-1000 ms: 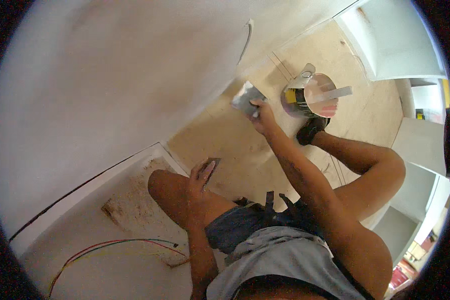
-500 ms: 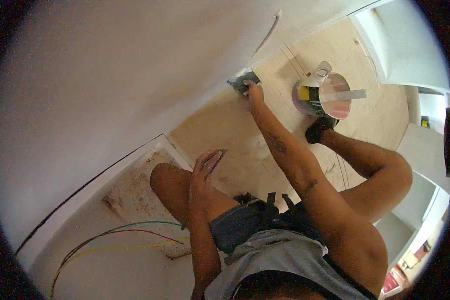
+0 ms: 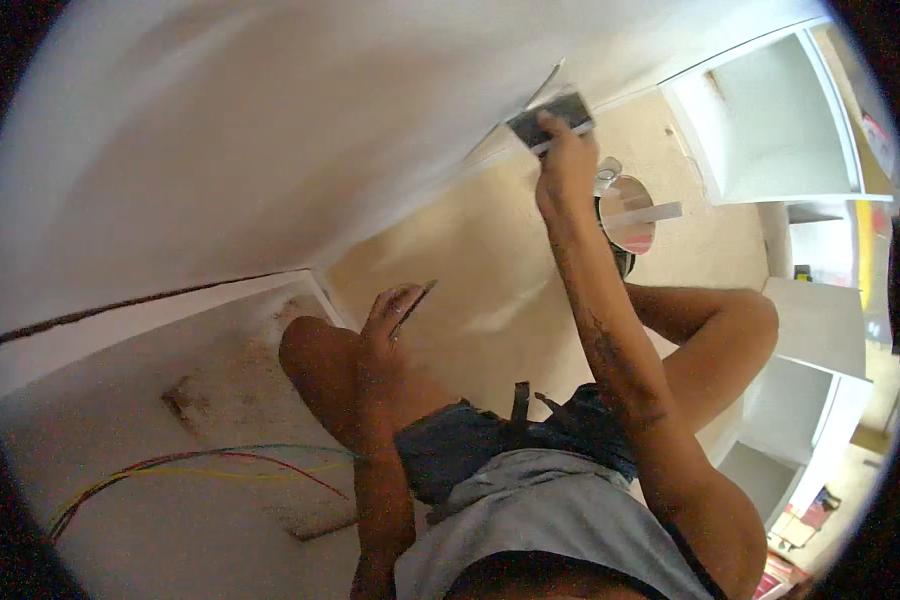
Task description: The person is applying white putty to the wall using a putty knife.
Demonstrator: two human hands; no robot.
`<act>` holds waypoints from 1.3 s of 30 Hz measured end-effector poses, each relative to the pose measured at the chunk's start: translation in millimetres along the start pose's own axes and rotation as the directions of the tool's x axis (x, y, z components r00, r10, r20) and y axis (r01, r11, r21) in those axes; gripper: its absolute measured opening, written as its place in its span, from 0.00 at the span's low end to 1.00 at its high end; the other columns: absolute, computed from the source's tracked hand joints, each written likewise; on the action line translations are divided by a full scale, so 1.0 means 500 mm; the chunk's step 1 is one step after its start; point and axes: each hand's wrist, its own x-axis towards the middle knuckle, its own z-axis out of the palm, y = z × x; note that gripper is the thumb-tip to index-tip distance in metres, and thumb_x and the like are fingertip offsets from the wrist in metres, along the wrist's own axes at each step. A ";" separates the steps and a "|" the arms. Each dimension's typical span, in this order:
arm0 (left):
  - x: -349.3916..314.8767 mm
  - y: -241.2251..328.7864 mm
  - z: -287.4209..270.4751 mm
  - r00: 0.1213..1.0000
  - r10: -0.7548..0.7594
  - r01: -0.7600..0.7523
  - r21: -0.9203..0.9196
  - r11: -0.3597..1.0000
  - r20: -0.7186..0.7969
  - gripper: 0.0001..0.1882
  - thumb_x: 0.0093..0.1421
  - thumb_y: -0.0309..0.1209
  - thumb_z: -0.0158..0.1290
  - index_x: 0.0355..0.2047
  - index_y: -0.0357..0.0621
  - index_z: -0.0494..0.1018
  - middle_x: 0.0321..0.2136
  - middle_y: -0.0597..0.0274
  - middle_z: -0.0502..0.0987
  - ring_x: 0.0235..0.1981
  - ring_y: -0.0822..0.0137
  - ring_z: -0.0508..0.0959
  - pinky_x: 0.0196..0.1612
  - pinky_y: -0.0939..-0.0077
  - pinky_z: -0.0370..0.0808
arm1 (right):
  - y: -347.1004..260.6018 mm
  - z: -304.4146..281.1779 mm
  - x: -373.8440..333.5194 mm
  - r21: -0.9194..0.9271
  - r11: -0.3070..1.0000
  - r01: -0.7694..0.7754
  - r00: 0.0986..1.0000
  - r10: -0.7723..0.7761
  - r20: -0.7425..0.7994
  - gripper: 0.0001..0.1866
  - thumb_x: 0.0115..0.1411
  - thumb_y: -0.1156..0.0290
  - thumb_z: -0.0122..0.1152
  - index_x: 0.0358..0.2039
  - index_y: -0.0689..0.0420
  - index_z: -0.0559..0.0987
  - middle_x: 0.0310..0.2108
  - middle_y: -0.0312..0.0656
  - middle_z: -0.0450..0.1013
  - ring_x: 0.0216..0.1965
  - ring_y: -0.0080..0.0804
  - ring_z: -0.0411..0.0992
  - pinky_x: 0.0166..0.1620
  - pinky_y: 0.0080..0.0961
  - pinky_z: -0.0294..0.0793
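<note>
My right hand reaches far forward and grips a wide, dark-faced putty knife. Its blade lies at the white wall, beside a narrow pale streak; whether the edge touches is hard to tell. Over my left thigh, my left hand is closed round a thin flat scraper, seen nearly edge-on, with whitish smears on the fingers. Past my right forearm stands a round bucket, partly hidden by the arm, with a flat pale stick across its mouth.
Coloured wires stick out at the lower left, over a white surface with a brown-stained patch. Open white cabinets line the right side. My bent knees flank the beige floor.
My right hand has moved up and to the right along the wall with the putty knife. The left hand keeps its scraper over my thigh. The whole view has shifted somewhat.
</note>
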 end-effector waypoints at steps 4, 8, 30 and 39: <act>-0.005 -0.011 -0.006 0.997 0.073 -0.074 -0.040 0.996 -0.014 0.32 0.44 0.13 0.38 0.52 0.43 0.70 0.48 0.52 0.71 0.53 0.54 0.70 0.59 0.68 0.62 | -0.145 0.058 -0.054 -0.141 0.969 0.204 0.978 -0.196 0.071 0.12 0.54 0.74 0.58 0.39 0.63 0.71 0.32 0.41 0.71 0.32 0.30 0.70 0.38 0.25 0.69; -0.004 -0.011 0.010 0.995 0.095 -0.096 -0.016 0.995 -0.039 0.30 0.46 0.15 0.39 0.51 0.42 0.71 0.48 0.52 0.71 0.53 0.55 0.70 0.60 0.68 0.62 | -0.218 0.120 -0.097 -0.415 0.741 0.527 0.849 -0.480 0.221 0.14 0.56 0.70 0.56 0.40 0.63 0.69 0.34 0.42 0.71 0.32 0.30 0.69 0.38 0.25 0.69; 0.010 -0.078 0.024 0.994 -0.108 0.108 -0.011 0.994 -0.008 0.23 0.52 0.27 0.45 0.51 0.42 0.72 0.50 0.53 0.70 0.55 0.57 0.68 0.60 0.67 0.61 | 0.553 -0.208 0.021 0.277 0.688 -0.671 0.727 0.684 0.062 0.10 0.59 0.71 0.54 0.40 0.60 0.71 0.34 0.43 0.74 0.31 0.37 0.74 0.31 0.31 0.77; 0.007 -0.129 0.015 0.992 0.099 -0.105 -0.078 0.991 -0.078 0.23 0.57 0.33 0.45 0.52 0.39 0.71 0.50 0.50 0.70 0.56 0.55 0.67 0.61 0.65 0.59 | 0.498 -0.155 0.021 0.041 0.797 -0.603 0.794 0.605 -0.058 0.12 0.59 0.71 0.55 0.42 0.61 0.70 0.32 0.42 0.72 0.29 0.35 0.73 0.32 0.31 0.76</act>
